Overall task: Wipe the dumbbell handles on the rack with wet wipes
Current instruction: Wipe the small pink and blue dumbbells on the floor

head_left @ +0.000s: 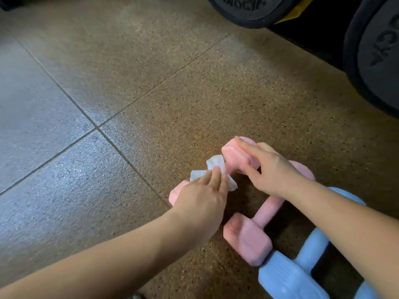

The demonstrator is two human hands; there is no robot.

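Low and right of centre in the frame, the left hand presses a white wipe around the handle of a pink dumbbell on the floor. The right hand clamps that dumbbell's upper head. A good pass probably means keeping the head pinned while the wipe wraps and twists along the whole handle. A second pink dumbbell lies just below.
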